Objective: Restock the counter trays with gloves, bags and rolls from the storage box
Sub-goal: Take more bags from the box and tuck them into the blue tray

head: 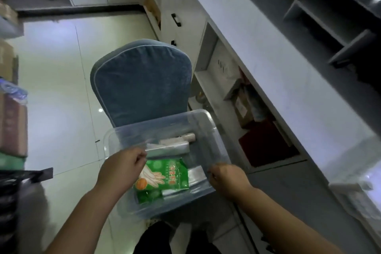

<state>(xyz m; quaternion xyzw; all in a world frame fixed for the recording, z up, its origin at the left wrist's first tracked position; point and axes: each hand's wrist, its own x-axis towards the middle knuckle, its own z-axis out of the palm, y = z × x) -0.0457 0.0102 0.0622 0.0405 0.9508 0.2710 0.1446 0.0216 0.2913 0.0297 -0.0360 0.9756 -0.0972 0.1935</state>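
The left grip (pixel 121 168) is clamped, fingers curled, on the left rim of the clear storage box (pixel 208 128), and the right grip (pixel 227 179) is clamped on the opposite rim, both forearms reaching forward. Inside the box, a green glove packet (pixel 165 177) lies between the grips, with clear bags (pixel 168 147) and a pale roll (pixel 181 137) beyond it. The box is in front of a blue chair (pixel 142 80), left of the white worktop (pixel 268 47).

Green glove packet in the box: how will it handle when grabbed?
Probably floppy: the green glove packet is a thin film pouch, creased and crumpled at its lower end. Likely light, as it lies flat in the clear box. The glossy film may slip, so pinch an edge.
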